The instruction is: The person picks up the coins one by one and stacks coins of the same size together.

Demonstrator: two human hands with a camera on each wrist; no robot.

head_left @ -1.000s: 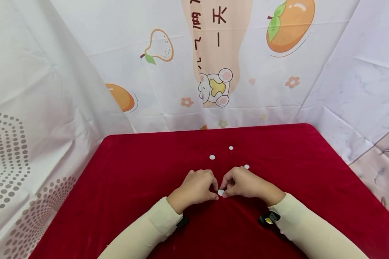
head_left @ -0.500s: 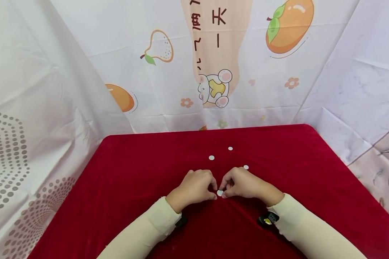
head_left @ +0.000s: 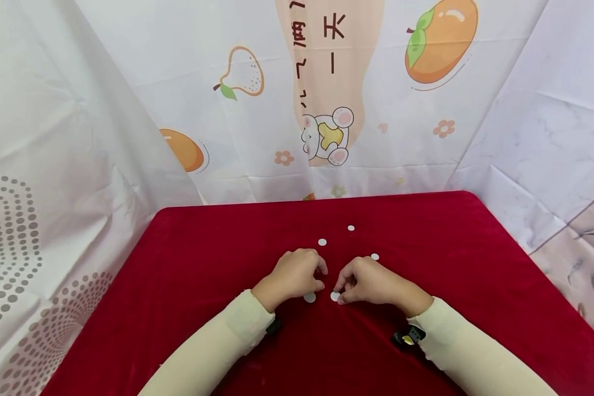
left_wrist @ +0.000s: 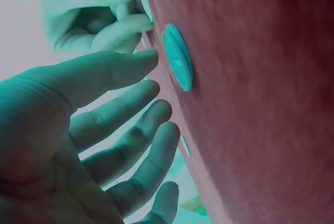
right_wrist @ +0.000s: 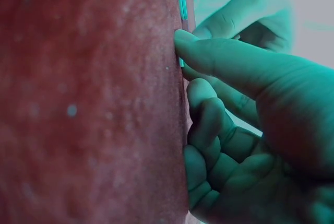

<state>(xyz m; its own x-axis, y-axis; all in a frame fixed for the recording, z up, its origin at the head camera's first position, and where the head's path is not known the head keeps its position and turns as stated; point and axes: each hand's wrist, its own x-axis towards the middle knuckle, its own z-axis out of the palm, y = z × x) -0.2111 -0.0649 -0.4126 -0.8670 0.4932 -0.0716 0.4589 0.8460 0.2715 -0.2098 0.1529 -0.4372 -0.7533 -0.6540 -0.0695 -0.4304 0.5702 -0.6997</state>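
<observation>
My left hand [head_left: 293, 275] hovers just left of the right one, fingers loosely bent and apart, holding nothing. Close to its thumb lies a white disc [head_left: 309, 297]. In the left wrist view this disc [left_wrist: 177, 57] has a layered edge and a small mark on its face. My right hand [head_left: 371, 281] pinches another white disc [head_left: 335, 296] on the cloth between thumb and index finger. Only a sliver of that disc [right_wrist: 181, 62] shows past the thumb in the right wrist view; its other fingers are curled in.
Farther back on the red cloth-covered table [head_left: 218, 236] lie three more white discs: one left [head_left: 322, 242], one at the back [head_left: 351, 227], one by the right knuckles [head_left: 374, 257]. A printed curtain [head_left: 257, 126] hangs behind the table's far edge.
My left hand has drawn back left and slightly away from the disc between both hands. A second disc beside its thumb has come into view. My right hand stays put.
</observation>
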